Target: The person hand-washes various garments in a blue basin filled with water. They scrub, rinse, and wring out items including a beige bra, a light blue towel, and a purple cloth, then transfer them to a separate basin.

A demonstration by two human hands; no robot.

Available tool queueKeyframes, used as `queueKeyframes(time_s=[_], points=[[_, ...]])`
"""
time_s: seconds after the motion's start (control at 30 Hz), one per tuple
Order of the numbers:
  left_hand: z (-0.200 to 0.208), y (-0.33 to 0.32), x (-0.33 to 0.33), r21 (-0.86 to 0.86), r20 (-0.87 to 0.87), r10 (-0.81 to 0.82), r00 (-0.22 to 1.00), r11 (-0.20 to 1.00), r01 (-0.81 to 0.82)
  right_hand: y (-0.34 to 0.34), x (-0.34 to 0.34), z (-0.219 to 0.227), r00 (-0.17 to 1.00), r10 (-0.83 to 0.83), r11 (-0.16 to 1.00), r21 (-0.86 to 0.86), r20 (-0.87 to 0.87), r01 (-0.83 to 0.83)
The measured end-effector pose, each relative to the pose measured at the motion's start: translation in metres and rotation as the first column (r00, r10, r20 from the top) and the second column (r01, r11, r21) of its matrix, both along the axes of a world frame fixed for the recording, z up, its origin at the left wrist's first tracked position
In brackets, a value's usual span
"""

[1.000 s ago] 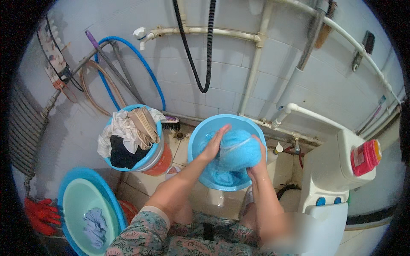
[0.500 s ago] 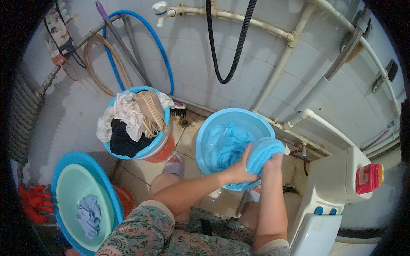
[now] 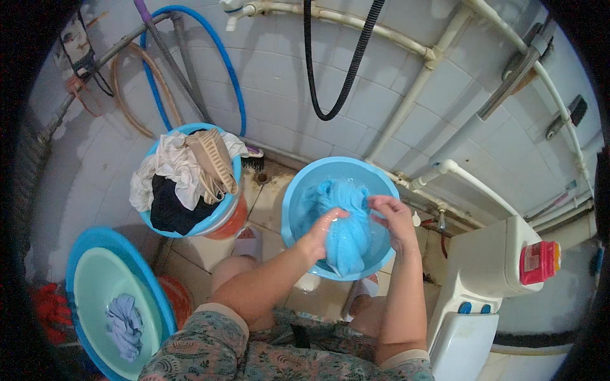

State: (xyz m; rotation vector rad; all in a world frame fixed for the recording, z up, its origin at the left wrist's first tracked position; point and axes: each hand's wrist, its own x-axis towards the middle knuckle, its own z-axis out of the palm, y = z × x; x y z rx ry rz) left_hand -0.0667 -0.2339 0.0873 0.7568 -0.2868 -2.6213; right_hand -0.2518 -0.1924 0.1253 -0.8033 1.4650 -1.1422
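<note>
A wet light-blue cloth (image 3: 346, 244) lies bunched in a blue plastic basin (image 3: 295, 244) that holds water. My left hand (image 3: 323, 233) is closed on the cloth's left side, its thumb lying over the top. At the right edge of the cloth is my right hand (image 3: 395, 219), fingers bent and apart from the thumb, with nothing visible between them. Its fingertips come close to the cloth; whether they touch it I cannot tell.
Left of the basin, a bucket (image 3: 232, 219) carries a blue tub heaped with white, beige and black clothes (image 3: 184, 171). Nearer, a green basin (image 3: 95, 273) inside a blue one contains a lavender cloth (image 3: 125, 324). A toilet (image 3: 480, 273) stands right; a black hose (image 3: 343, 105) hangs ahead.
The blue cloth has gone from a folded bundle held above the basin's right side down into its middle. My right hand has let go; my left has shifted left with the cloth.
</note>
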Motion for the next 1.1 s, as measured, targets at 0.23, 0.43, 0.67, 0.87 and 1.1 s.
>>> queueKeyframes(time_s=[0.23, 0.43, 0.67, 0.87, 1.1], points=[[0.027, -0.018, 0.025, -0.166, -0.161, -0.160, 0.974, 0.977, 0.133, 0.006, -0.001, -0.037, 0.862, 0.114, 0.963, -0.267, 0.494, 0.026], [0.015, -0.007, 0.019, -0.171, 0.000, -0.296, 0.955, 0.941, 0.292, 0.003, 0.004, -0.041, 0.775, 0.115, 0.955, -0.283, 0.621, 0.085], [0.039, -0.015, 0.010, -0.431, 0.212, -0.492, 0.844, 0.729, 0.533, -0.002, 0.019, -0.009, 0.885, -0.119, 0.970, -0.139, 0.450, 0.201], [-0.007, -0.006, -0.009, -0.738, 0.521, -0.190, 0.832, 0.390, 0.551, -0.004, 0.025, -0.008, 0.991, -0.127, 0.987, -0.105, -0.037, 0.123], [0.019, 0.012, -0.019, -0.515, 0.853, 0.113, 0.509, 0.337, 0.788, -0.011, 0.038, -0.071, 0.673, -0.346, 0.937, -0.272, -0.654, 0.218]])
